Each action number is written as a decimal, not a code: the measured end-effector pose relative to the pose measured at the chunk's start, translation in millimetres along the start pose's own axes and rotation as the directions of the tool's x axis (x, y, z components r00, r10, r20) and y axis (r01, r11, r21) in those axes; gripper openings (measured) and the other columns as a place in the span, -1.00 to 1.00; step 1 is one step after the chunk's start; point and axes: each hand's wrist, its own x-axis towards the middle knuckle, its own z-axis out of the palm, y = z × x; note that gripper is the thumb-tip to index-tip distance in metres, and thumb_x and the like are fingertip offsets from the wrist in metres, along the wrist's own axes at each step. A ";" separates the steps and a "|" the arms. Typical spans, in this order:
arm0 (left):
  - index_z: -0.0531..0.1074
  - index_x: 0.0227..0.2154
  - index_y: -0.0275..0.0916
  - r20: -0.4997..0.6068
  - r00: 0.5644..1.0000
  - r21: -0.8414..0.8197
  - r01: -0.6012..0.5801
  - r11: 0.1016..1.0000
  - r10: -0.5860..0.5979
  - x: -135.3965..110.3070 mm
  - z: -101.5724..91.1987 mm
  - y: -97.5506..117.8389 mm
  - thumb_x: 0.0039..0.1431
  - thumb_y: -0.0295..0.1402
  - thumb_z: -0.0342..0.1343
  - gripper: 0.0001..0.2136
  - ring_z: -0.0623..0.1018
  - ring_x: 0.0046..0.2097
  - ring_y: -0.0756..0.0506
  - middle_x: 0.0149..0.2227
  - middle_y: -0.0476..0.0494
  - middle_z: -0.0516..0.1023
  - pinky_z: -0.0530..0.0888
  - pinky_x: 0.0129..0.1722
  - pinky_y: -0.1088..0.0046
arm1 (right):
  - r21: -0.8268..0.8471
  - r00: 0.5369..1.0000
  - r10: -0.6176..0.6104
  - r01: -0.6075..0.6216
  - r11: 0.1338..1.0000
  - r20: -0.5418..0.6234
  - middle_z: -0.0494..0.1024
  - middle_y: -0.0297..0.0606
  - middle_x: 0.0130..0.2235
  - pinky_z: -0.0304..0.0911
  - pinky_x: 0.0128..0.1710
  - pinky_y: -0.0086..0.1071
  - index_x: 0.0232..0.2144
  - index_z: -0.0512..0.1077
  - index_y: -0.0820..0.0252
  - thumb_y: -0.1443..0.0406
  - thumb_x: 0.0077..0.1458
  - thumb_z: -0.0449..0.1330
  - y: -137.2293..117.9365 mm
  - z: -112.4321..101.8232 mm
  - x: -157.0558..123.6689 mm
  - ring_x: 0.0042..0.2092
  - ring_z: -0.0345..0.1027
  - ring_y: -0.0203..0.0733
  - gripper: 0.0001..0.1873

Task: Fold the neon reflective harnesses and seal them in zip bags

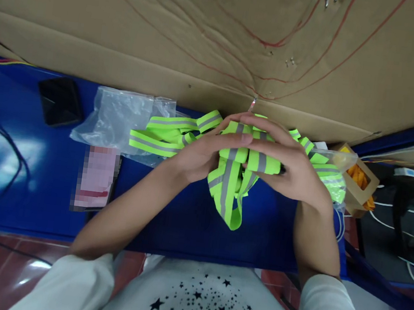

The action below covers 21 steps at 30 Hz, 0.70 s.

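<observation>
Both my hands are wrapped round a bundle of neon-yellow reflective straps (229,178) with grey stripes, held above the blue table. My left hand (208,147) closes on its left side, thumb across the top. From the other side my right hand (285,159) grips the folded bands, its fingers reaching over to the left hand. A loop of strap hangs down below the hands. More loose reflective straps (159,144) lie to the left, on a clear plastic bag (124,117). Further strap lengths (328,177) lie at the right, partly under clear plastic.
A phone-like item (96,179) with a blurred screen lies on the blue table (51,191), near a black box (60,102). A cardboard box (364,182) with orange contents stands at the right. Cardboard with red wires (281,43) rises behind. Black cables (19,162) cross the left side.
</observation>
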 end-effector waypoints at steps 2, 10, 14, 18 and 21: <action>0.42 0.08 -0.04 -0.051 0.999 0.030 -0.011 0.999 0.013 -1.1 0.2 3.4 0.08 -0.36 0.39 -0.51 0.66 -0.09 -0.05 -0.14 0.11 0.62 0.59 -0.15 0.47 | 0.081 0.998 -0.003 -0.003 0.997 0.070 0.23 -0.25 0.42 0.04 0.45 0.08 0.20 0.44 -0.06 0.23 0.15 0.38 -0.3 0.2 1.9 0.47 0.03 0.10 -0.44; 0.34 0.22 -0.02 -0.031 0.991 0.130 -0.127 0.983 0.132 -5.3 -0.3 7.2 -0.09 -0.55 0.41 -0.23 0.64 0.00 -0.17 -0.06 0.04 0.62 0.60 -0.10 0.37 | 0.359 0.951 0.229 -0.144 0.922 -0.207 0.21 -0.26 0.40 0.10 0.45 -0.06 0.31 0.27 -0.14 -0.02 0.08 0.41 -3.9 7.1 3.9 0.45 0.07 0.13 -0.20; 0.49 0.08 -0.06 -0.129 0.956 0.043 -0.261 0.964 0.264 -6.2 0.5 16.0 -0.05 -0.43 0.34 -0.45 0.65 0.00 -0.21 -0.07 -0.01 0.65 0.59 -0.01 0.28 | 0.460 0.951 0.257 -0.153 0.875 -0.172 0.21 -0.28 0.41 0.14 0.41 -0.16 0.32 0.24 -0.11 -0.21 0.16 0.23 -1.2 16.3 5.2 0.44 0.09 -0.01 -0.21; 0.56 -0.02 -0.21 -0.229 0.909 0.017 -0.354 0.935 0.348 -5.7 1.7 26.3 -0.04 -0.27 0.20 -0.55 0.60 0.07 -0.31 -0.01 -0.19 0.64 0.62 -0.06 0.19 | 0.486 0.928 0.316 -0.187 0.854 -0.197 0.52 -0.24 0.11 0.42 0.05 -0.37 0.16 0.40 0.04 0.08 0.26 0.29 -7.4 30.1 8.8 0.07 0.47 -0.22 -0.53; 0.58 -0.10 -0.20 -0.310 0.870 0.022 -0.397 0.918 0.384 -4.6 3.5 28.8 -0.04 -0.22 0.12 -0.58 0.55 0.14 -0.33 -0.03 -0.18 0.64 0.62 -0.05 0.17 | 0.441 0.897 0.364 -0.229 0.868 -0.250 0.55 -0.36 -0.28 0.34 -0.30 -0.51 0.02 0.48 0.14 0.24 0.32 0.22 -17.1 38.5 9.6 -0.33 0.41 -0.38 -0.75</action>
